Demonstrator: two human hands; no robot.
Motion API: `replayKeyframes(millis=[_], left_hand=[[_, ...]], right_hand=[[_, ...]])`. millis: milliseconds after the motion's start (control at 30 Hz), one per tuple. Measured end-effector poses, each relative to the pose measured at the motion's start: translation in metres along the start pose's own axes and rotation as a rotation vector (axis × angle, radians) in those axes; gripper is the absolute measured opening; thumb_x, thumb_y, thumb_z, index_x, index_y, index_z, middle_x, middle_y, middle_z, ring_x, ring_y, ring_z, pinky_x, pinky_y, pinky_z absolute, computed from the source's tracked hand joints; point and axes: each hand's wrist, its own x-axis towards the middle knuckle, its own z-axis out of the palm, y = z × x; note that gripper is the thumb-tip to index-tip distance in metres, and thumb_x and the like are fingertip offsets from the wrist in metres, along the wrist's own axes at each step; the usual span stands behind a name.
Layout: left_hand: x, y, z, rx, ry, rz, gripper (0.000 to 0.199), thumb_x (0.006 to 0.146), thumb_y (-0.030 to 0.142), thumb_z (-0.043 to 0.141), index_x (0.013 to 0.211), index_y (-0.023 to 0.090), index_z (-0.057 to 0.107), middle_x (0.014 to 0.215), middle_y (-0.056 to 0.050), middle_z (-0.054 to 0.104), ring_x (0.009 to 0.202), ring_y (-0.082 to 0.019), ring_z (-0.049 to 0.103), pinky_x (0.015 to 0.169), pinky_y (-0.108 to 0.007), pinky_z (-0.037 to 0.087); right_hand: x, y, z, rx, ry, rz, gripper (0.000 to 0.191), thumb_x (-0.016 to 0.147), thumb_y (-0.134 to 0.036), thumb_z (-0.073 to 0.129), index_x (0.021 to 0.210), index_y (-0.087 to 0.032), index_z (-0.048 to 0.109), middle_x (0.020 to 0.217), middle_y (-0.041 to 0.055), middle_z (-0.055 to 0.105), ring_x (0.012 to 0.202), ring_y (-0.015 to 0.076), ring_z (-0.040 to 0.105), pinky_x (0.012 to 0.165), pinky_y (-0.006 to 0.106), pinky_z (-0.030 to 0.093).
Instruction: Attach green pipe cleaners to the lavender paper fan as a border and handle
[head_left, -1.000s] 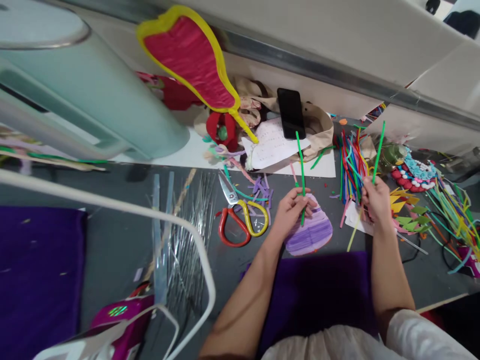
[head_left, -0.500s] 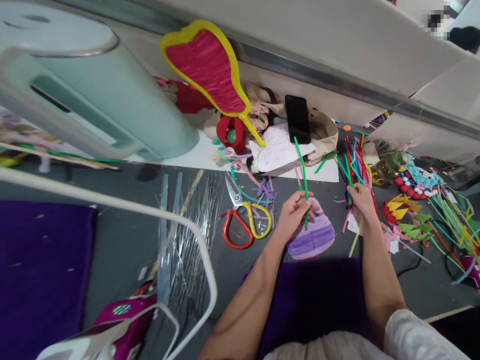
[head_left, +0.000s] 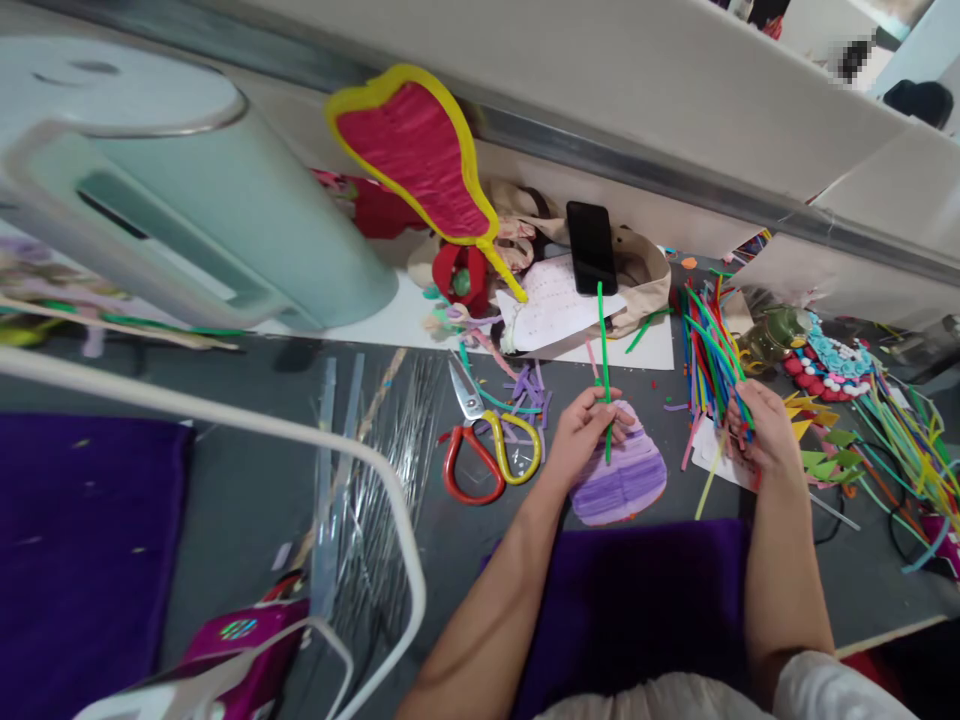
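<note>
My left hand (head_left: 589, 435) pinches a green pipe cleaner (head_left: 603, 340), which stands nearly upright in the view. Beneath that hand lies a rounded purple striped piece (head_left: 622, 480) in lighter and darker bands. On the right, my right hand (head_left: 766, 425) has its fingers closed around the near ends of several green and blue pipe cleaners at the edge of a loose multicoloured bundle (head_left: 705, 340). Its fingertips are partly hidden by the strands. Scissors (head_left: 480, 430) with one red and one yellow handle lie spread left of my left hand, beside purple scraps (head_left: 527, 390).
Behind are a black phone (head_left: 592, 248), a written paper (head_left: 551, 300) and a red, yellow-edged fan shape (head_left: 420, 160). A pale green appliance (head_left: 247, 210) and white tube (head_left: 360, 450) stand left. Clear strips (head_left: 390, 470) lie nearby; a jar (head_left: 776, 330) stands right.
My right hand has moved right and slightly nearer me, pulling several pipe cleaners of the bundle askew. My left hand still holds the green pipe cleaner, now a little more upright.
</note>
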Motion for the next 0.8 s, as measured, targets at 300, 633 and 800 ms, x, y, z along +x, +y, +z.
replayKeyframes(millis=[300,633,800], left_hand=[[0.0,-0.002,0.0,0.024,-0.004,0.01,0.039,0.08,0.041,0.07,0.105,0.014,0.057,0.078,-0.007,0.073,0.056,-0.013,0.063,0.057,-0.024,0.05],[0.001,-0.002,0.0,-0.008,-0.028,-0.01,0.04,0.079,0.041,0.071,0.105,0.015,0.056,0.077,-0.006,0.073,0.055,-0.014,0.064,0.058,-0.028,0.054],[0.002,-0.005,0.0,-0.026,-0.034,-0.014,0.04,0.079,0.041,0.071,0.106,0.014,0.057,0.08,-0.008,0.073,0.059,-0.015,0.066,0.059,-0.028,0.054]], right_hand=[[-0.013,-0.027,-0.021,-0.179,0.206,-0.26,0.026,0.082,-0.043,0.065,0.072,-0.021,0.054,0.055,-0.006,0.049,0.043,0.0079,0.037,0.04,0.02,0.029],[0.023,0.017,-0.016,-0.631,0.436,-0.287,0.024,0.084,-0.04,0.055,0.072,-0.021,0.059,0.059,-0.0009,0.057,0.055,0.0151,0.049,0.051,0.024,0.036],[0.01,0.017,0.023,-0.056,0.296,-0.213,0.03,0.085,-0.052,0.055,0.084,-0.022,0.057,0.056,-0.0084,0.037,0.041,0.0083,0.028,0.038,0.021,0.024]])
